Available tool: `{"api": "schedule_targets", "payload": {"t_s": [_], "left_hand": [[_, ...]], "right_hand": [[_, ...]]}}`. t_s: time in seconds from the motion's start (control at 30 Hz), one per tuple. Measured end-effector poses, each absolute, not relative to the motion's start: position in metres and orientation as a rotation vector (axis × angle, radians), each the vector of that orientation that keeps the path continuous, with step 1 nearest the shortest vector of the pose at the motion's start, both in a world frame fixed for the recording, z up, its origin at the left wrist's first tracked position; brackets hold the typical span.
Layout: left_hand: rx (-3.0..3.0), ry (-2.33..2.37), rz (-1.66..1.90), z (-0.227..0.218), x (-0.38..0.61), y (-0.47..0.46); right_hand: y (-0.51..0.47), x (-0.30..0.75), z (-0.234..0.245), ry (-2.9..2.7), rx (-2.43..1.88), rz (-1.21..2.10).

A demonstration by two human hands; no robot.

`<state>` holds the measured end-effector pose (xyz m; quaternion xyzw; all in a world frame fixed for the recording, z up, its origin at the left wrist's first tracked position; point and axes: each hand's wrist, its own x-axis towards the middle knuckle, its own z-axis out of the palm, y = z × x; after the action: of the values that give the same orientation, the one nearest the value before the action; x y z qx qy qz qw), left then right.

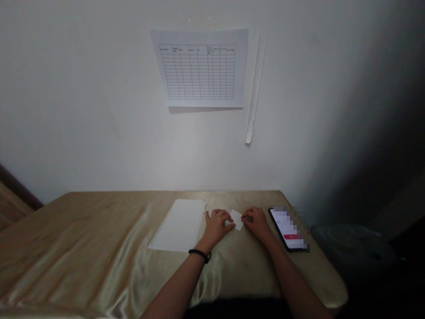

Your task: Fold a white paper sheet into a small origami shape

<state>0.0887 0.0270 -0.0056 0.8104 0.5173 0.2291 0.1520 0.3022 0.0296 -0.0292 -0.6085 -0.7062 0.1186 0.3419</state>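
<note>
Lying on a shiny tan cloth (99, 230) toward the table's far right, a small white paper slip (237, 219) is pinched by both hands: the left hand (217, 225) grips its left edge with curled fingers, and the right hand (256, 222) grips its right edge. A punched white sheet (181, 225) lies just left and a lit phone (287, 229) just right, with a printed grid (200, 68) on the wall above

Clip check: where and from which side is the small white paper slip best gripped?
Probably by its two side ends, pinched from left and right. The small paper slip is thin and sits tilted between the left hand and the right hand, whose fingertips meet those ends.
</note>
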Motion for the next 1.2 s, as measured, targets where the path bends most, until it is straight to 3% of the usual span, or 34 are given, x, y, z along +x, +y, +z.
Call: {"api": "schedule_targets", "payload": {"t_s": [0.7, 1.2], "left_hand": [[2.473, 1.511, 0.654, -0.01, 0.094, 0.022], [2.455, 1.511, 0.63, -0.01, 0.094, 0.025]], "right_hand": [[0.015, 0.309, -0.016, -1.849, -1.452, 0.596], [0.03, 0.321, -0.028, -1.808, -1.676, 0.196]]}}
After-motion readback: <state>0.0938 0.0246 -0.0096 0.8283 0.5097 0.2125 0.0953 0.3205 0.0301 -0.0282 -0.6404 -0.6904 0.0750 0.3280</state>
